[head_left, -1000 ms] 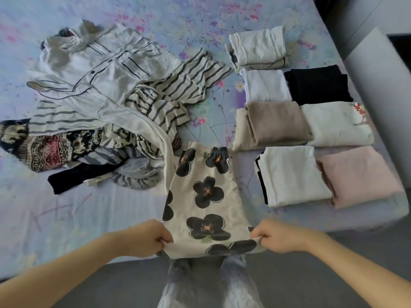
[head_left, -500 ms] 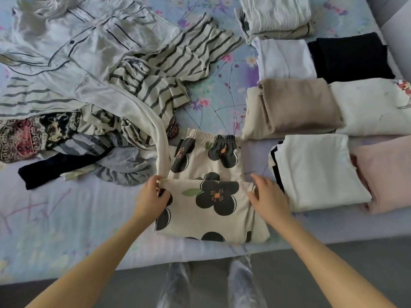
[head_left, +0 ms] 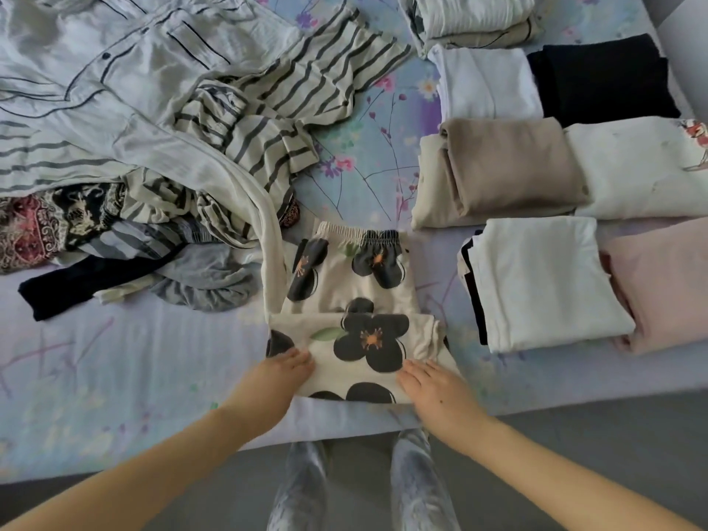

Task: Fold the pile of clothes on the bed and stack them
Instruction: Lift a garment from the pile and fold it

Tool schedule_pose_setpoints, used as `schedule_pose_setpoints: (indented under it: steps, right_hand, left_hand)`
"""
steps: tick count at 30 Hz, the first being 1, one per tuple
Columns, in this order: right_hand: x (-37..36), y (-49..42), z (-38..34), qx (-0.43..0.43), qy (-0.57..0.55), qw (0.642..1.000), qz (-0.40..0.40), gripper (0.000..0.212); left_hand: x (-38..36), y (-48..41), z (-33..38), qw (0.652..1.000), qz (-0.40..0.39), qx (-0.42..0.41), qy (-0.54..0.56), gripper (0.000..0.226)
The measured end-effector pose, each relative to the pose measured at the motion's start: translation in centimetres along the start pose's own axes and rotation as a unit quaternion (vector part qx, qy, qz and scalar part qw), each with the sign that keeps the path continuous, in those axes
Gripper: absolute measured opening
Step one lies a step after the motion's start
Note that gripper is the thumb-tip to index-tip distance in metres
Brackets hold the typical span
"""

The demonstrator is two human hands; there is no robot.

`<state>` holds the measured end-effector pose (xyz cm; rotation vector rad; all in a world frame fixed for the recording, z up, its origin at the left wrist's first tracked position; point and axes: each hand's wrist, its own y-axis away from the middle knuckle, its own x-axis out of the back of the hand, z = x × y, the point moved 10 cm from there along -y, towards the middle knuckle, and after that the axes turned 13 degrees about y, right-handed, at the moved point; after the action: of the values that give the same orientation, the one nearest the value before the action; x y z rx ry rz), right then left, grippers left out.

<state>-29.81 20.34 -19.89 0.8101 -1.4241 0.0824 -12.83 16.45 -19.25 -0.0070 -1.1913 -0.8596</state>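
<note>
Floral bed sheet (head_left: pixel 364 147) in pale blue and lilac covers the work surface; grey floor (head_left: pixel 613 435) shows along the near edge.

1. Item in work: a cream flower-print garment (head_left: pixel 356 285) with dark blossoms and an elastic waistband lies flat near the front edge of the bed, between the loose pile and the folded items. Its near part is doubled back over the middle, and the waistband end points away from the person.
2. Left hand (head_left: pixel 276 377): fingers straight, lying flat on the near-left corner of the doubled part.
3. Right hand (head_left: pixel 433 389): fingers straight, lying flat on the near-right corner. The two hands are apart, one at each side of the garment, and neither grips it.
4. Unfolded pile (head_left: pixel 153 166): occupies the left side. It includes a pale shirt with dark piping (head_left: pixel 134 70), a striped top (head_left: pixel 306 90), a dark patterned fabric (head_left: pixel 46 228) and a grey garment (head_left: pixel 207 277). One pale sleeve touches the left edge of the flower-print garment.
5. Folded items: set out in rows on the right, including a black piece (head_left: pixel 597 78), a beige piece (head_left: pixel 509 162), a white piece (head_left: pixel 544 281) and a pink piece (head_left: pixel 662 285).
</note>
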Motion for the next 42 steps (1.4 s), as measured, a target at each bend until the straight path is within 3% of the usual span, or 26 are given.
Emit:
schedule_pose_setpoints:
  steps: [1,3,5,8,10,13,15,17,18,20,22,24,25,26,28,30,31,32,33,34,38,42]
  right_hand:
    - [0.7,1.1,-0.1,0.015,-0.054,0.998,-0.038,0.034]
    - [2.7,3.5,0.2,0.024,-0.131,0.98,-0.146,0.018]
    - [5.8,4.3,2.2,0.002,-0.192,0.969,-0.156,0.018]
    - [9.2,1.7,7.7,-0.084,-0.303,0.946,-0.075,0.024]
    - [9.6,-1.2,11.4,-0.155,-0.366,0.918,-0.008,0.025]
    - [7.0,-5.9,15.6,-0.255,-0.385,0.887,0.03,0.024]
    - [4.9,-7.7,16.6,-0.293,-0.337,0.895,0.0,0.036]
    - [3.9,-7.9,15.9,-0.303,-0.242,0.921,-0.024,0.047]
    - [4.3,-7.2,15.3,-0.31,-0.185,0.933,-0.003,0.051]
    - [6.6,-4.5,13.4,-0.345,-0.093,0.927,0.112,0.052]
    - [6.8,-0.8,11.3,-0.408,-0.102,0.881,0.216,0.042]
    - [3.1,1.8,10.0,-0.486,-0.263,0.812,0.19,0.039]
    - [-0.1,2.1,9.1,-0.52,-0.391,0.749,0.126,0.045]
    - [-2.9,2.1,7.6,-0.537,-0.515,0.664,0.066,0.052]
    - [-5.6,1.0,5.6,-0.516,-0.705,0.486,0.031,0.053]
    - [-5.5,-1.0,4.7,-0.467,-0.805,0.365,0.025,0.043]
    - [-4.8,-1.6,4.2,-0.453,-0.828,0.331,0.012,0.035]
    - [-4.0,-1.8,3.9,-0.445,-0.84,0.31,-0.003,0.026]
    - [-3.1,-1.7,4.0,-0.442,-0.845,0.3,-0.015,0.015]
    - [-1.8,-1.5,4.3,-0.439,-0.846,0.301,-0.021,0.007]
    - [2.5,-0.6,5.5,-0.419,-0.849,0.321,-0.033,0.012]
    - [8.8,0.4,7.9,-0.382,-0.862,0.334,-0.009,0.005]
  left_hand:
    - [1.1,0.7,0.9,0.999,-0.016,0.0,0.044,0.04]
    - [2.4,2.6,1.8,0.978,-0.115,0.048,0.168,0.034]
    - [4.2,3.1,2.0,0.939,-0.149,0.078,0.301,0.033]
    - [7.9,1.0,-1.3,0.854,-0.056,0.156,0.493,0.019]
    - [9.3,-1.4,-4.1,0.776,0.049,0.188,0.6,0.034]
    - [8.4,-5.2,-7.3,0.683,0.161,0.237,0.672,0.017]
    - [7.3,-6.8,-8.8,0.675,0.217,0.276,0.649,0.015]
    - [6.7,-6.1,-9.4,0.685,0.267,0.315,0.601,0.028]
    - [6.4,-5.0,-9.6,0.693,0.284,0.343,0.566,0.035]
    - [4.6,-2.5,-9.3,0.701,0.283,0.39,0.526,0.045]
    - [1.5,-1.2,-8.0,0.692,0.225,0.389,0.565,0.038]
    - [-1.4,-0.9,-6.9,0.644,0.169,0.393,0.635,0.032]
    - [-2.2,-1.1,-6.7,0.616,0.157,0.398,0.661,0.034]
    - [-2.4,-1.1,-6.6,0.589,0.157,0.403,0.683,0.035]
    - [-2.8,-1.8,-6.4,0.516,0.166,0.42,0.728,0.027]
    - [-3.6,-2.3,-4.6,0.388,0.125,0.444,0.797,0.023]
    - [-3.6,-2.6,-3.3,0.322,0.097,0.446,0.83,0.023]
    - [-3.2,-2.7,-2.0,0.273,0.075,0.44,0.852,0.024]
    - [-2.1,-3.0,-1.0,0.251,0.056,0.43,0.866,0.025]
    - [-0.6,-3.3,-0.2,0.251,0.039,0.418,0.872,0.024]
    - [5.4,-3.8,1.4,0.296,0.032,0.374,0.878,0.016]
    - [12.7,-5.0,3.5,0.261,0.052,0.277,0.923,0.055]
